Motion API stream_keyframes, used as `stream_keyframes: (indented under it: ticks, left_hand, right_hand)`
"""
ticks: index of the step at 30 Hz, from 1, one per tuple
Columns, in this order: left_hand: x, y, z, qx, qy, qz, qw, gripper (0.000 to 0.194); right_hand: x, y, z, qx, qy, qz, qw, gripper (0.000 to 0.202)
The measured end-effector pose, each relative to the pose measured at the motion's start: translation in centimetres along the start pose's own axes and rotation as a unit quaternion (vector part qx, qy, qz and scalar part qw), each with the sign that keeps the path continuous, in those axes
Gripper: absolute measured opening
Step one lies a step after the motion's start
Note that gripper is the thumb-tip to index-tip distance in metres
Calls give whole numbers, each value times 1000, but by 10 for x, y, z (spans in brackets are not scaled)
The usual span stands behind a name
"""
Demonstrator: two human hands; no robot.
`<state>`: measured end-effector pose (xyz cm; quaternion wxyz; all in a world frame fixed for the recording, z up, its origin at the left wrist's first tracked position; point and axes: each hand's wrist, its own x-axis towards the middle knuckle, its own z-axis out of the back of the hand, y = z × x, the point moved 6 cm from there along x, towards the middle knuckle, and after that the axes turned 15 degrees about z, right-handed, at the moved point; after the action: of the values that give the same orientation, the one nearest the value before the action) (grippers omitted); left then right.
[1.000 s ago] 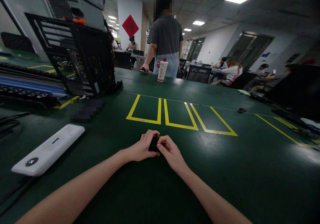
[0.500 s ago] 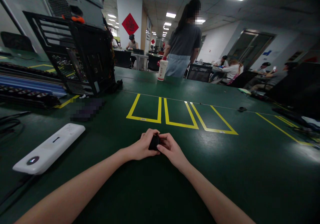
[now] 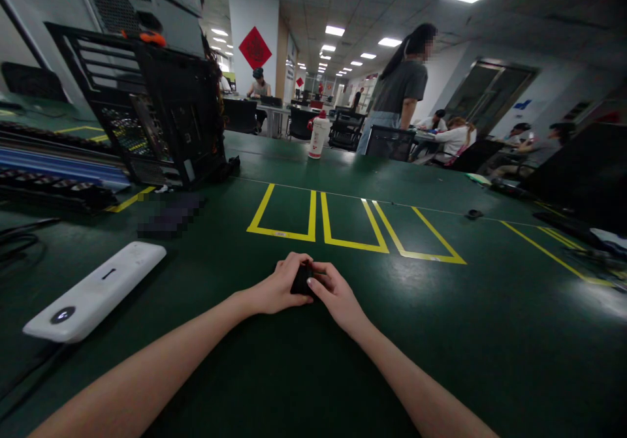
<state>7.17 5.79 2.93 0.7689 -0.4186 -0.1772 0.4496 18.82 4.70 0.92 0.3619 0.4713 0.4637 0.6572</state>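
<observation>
Between my two hands is a small black object (image 3: 300,281), low over the green table (image 3: 313,359); its exact kind does not show. My left hand (image 3: 281,286) is curled round its left side, thumb toward me. From the right, my right hand (image 3: 336,293) grips it with thumb and bent fingers. Much of the object is hidden by the fingers, and I cannot tell whether it rests on the tabletop. Yellow tape outlines (image 3: 355,247) lie on the table just beyond my hands.
At left lies a white device (image 3: 98,291) with a cable. Behind it stands an open black computer case (image 3: 176,111). A white bottle with a red top (image 3: 318,136) stands at the table's far side. A person in a grey shirt (image 3: 399,92) is beyond the table.
The person in the grey shirt has moved to the right behind the table. My hands and the black object stay almost in the same place.
</observation>
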Motion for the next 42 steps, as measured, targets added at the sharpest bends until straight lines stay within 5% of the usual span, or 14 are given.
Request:
stream_keyframes:
  ticks: [13,25,32,42]
  left_hand:
    - [1,0,0,6,0,10,1000,58]
    - [-3,-4,2,13,8,0,1000,56]
    - [0,-3,1,21,-4,-5,1000,59]
    - [0,0,-1,12,0,0,1000,58]
  right_hand:
    - [-1,0,1,22,-24,-2,999,15]
    - [-3,0,-2,71,21,-3,997,27]
    - [1,-4,2,39,-27,7,999,16]
    - [-1,-4,2,18,8,-8,1000,24]
